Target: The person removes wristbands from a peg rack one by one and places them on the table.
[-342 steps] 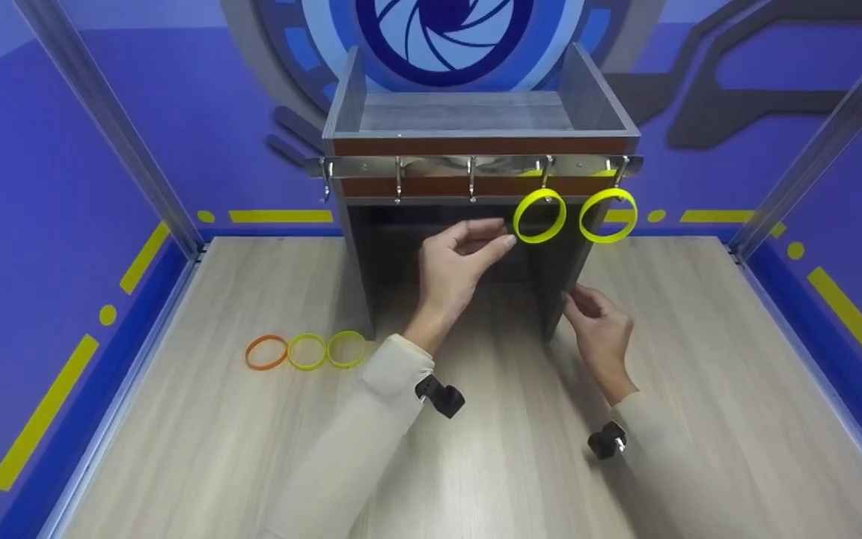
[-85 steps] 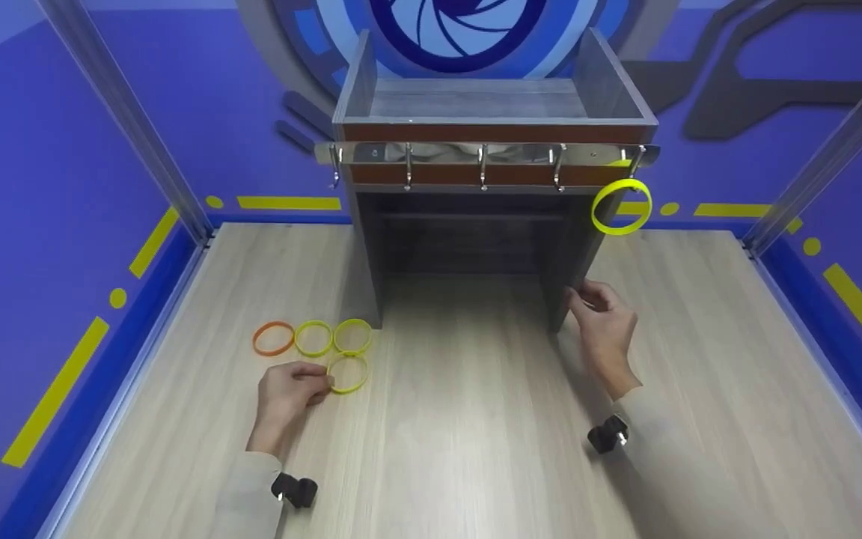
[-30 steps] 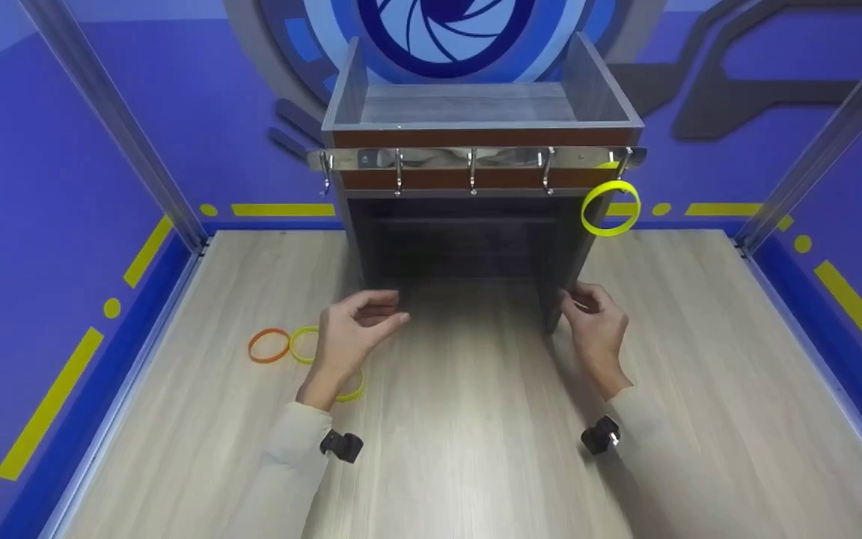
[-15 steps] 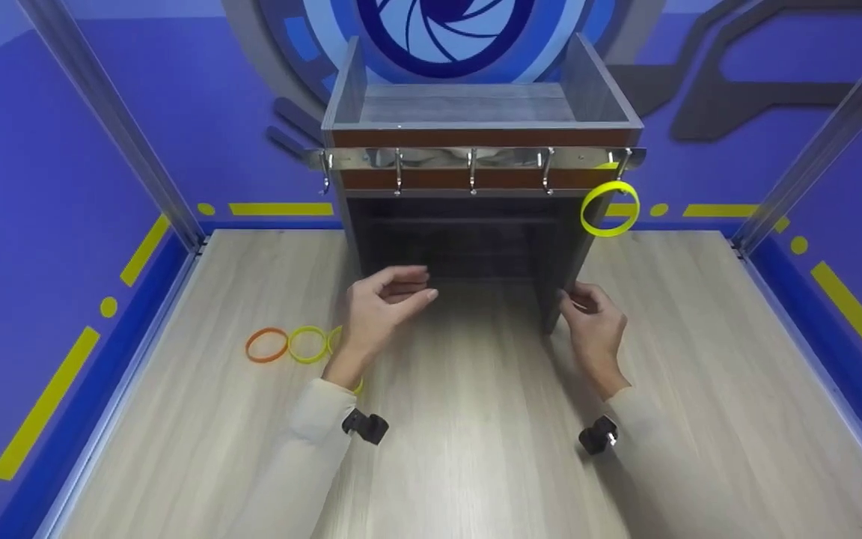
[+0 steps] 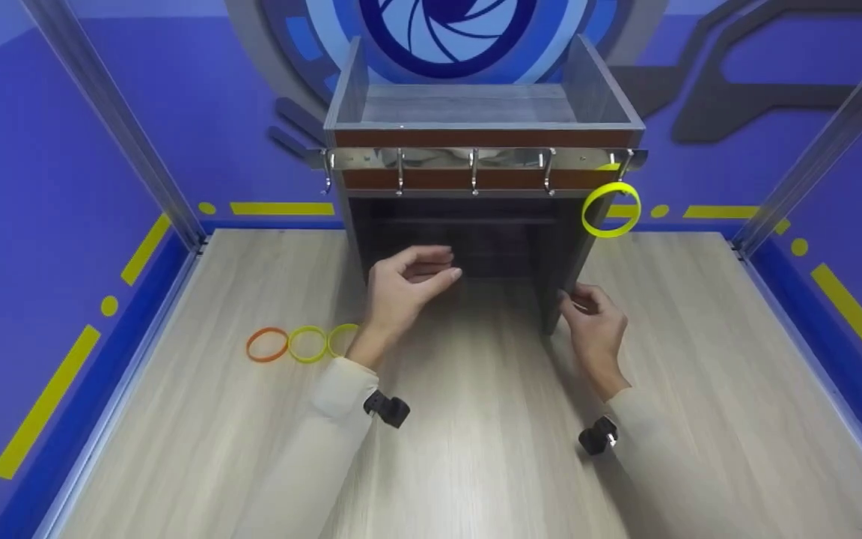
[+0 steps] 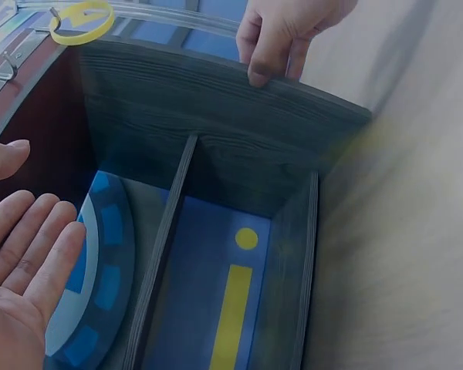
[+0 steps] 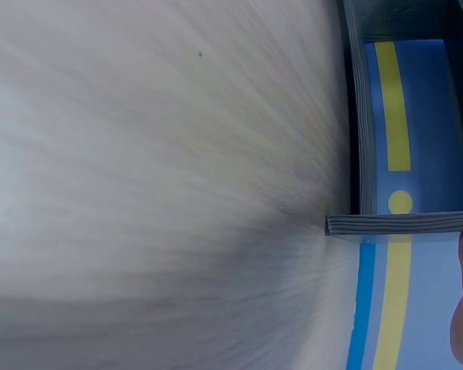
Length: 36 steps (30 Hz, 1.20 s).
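Note:
My left hand hovers before the grey shelf unit, thumb and fingers apart, holding nothing. In the left wrist view its fingers lie extended. My right hand pinches the front edge of the shelf's right side panel, its thumb on the inner face. A yellow wristband hangs from the rightmost hook of the metal hook rail. On the table lie an orange wristband and two visible yellow ones, side by side, the right one partly behind my left wrist.
The shelf stands upright on the wood-grain table, near the back wall. Blue panels and metal posts enclose both sides. The other hooks on the rail carry nothing.
A yellow wristband left the second hook from the right and lay by my left hand on the table. Since then that hand has risen rightward, its forearm now covering that wristband. The right hand stayed put.

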{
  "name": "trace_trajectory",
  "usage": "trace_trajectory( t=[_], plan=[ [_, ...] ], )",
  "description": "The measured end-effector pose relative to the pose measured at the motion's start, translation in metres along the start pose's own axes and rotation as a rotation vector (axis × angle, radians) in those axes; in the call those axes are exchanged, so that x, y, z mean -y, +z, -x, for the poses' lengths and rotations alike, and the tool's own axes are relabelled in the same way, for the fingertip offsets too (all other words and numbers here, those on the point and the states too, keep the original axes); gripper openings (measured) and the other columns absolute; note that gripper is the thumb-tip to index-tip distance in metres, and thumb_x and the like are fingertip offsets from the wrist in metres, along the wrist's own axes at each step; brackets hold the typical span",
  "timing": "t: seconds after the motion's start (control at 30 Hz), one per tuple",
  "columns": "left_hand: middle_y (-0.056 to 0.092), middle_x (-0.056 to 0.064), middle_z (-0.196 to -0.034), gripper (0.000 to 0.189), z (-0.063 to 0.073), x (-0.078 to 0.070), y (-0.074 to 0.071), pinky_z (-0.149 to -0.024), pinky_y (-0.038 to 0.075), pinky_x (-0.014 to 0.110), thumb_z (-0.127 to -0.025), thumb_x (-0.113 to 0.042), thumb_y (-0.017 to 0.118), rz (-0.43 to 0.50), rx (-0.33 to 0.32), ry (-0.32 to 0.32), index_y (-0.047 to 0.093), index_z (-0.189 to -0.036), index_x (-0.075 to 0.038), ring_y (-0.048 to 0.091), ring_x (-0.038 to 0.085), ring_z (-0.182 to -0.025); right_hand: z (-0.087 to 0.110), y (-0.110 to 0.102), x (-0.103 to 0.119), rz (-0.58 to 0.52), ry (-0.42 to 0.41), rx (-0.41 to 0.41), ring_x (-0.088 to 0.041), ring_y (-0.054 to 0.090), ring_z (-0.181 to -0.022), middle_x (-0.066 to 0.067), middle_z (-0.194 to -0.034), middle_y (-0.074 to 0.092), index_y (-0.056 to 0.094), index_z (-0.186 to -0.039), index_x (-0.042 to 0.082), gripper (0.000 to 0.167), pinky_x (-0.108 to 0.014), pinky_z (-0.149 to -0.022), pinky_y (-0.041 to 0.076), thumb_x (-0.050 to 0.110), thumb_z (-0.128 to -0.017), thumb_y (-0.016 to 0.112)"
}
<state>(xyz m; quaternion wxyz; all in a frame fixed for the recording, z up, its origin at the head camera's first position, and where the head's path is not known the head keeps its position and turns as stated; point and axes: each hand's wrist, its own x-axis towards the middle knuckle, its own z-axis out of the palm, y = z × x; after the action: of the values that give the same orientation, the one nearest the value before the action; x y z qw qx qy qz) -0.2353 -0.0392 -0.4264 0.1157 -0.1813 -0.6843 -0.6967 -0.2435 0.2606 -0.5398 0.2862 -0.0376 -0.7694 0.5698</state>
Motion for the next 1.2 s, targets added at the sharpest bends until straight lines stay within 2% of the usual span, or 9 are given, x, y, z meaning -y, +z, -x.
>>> trace_trajectory(
  t=[0.27,0.43,0.67,0.9,1.2],
  plan=[
    [0.079,0.015,-0.107,0.031,-0.014,-0.004,0.016,-0.089,0.064,0.035,-0.086,-0.003,0.088,0.003,0.021,0.023,0.076,-0.112,0.008,0.077,0.021,-0.097,-0.001,0.000,-0.002,0.013,0.005,0.000,-0.011,0.074,-0.090,-0.013,-0.101,0.078,0.076,-0.108,-0.002,0.016,-0.017,-0.079,0.061,0.005,-0.094,0.080],
    [0.080,0.013,-0.105,0.028,-0.021,-0.008,0.027,-0.089,0.065,0.036,-0.086,-0.003,0.088,0.013,0.027,0.040,0.078,-0.111,0.006,0.077,0.020,-0.096,-0.001,0.000,0.000,0.012,0.011,-0.005,-0.010,0.073,-0.090,-0.014,-0.101,0.077,0.076,-0.107,-0.003,0.016,-0.017,-0.081,0.060,0.005,-0.094,0.080],
    [0.080,0.011,-0.103,0.028,-0.028,-0.010,0.043,-0.089,0.065,0.038,-0.087,-0.004,0.087,0.019,0.045,0.056,0.078,-0.111,0.006,0.077,0.018,-0.094,0.000,0.002,-0.001,-0.007,0.011,-0.012,-0.014,0.072,-0.091,-0.022,-0.105,0.075,0.074,-0.110,-0.009,0.017,-0.014,-0.080,0.059,-0.002,-0.095,0.077],
    [0.080,0.008,-0.104,0.026,-0.032,-0.012,0.053,-0.087,0.065,0.036,-0.088,-0.005,0.087,0.024,0.058,0.057,0.079,-0.111,0.004,0.077,0.017,-0.094,0.000,0.000,-0.004,-0.025,-0.021,-0.004,-0.011,0.073,-0.089,-0.014,-0.100,0.077,0.077,-0.106,-0.003,0.013,-0.016,-0.079,0.061,0.001,-0.093,0.079],
    [0.080,0.009,-0.103,0.026,-0.037,-0.015,0.066,-0.087,0.064,0.034,-0.088,-0.003,0.087,0.079,0.073,0.042,0.078,-0.111,0.005,0.077,0.017,-0.093,-0.001,0.001,-0.005,-0.024,-0.032,-0.017,-0.008,0.073,-0.088,-0.013,-0.098,0.077,0.076,-0.104,-0.004,0.013,-0.017,-0.079,0.061,0.000,-0.092,0.080]
  ],
)
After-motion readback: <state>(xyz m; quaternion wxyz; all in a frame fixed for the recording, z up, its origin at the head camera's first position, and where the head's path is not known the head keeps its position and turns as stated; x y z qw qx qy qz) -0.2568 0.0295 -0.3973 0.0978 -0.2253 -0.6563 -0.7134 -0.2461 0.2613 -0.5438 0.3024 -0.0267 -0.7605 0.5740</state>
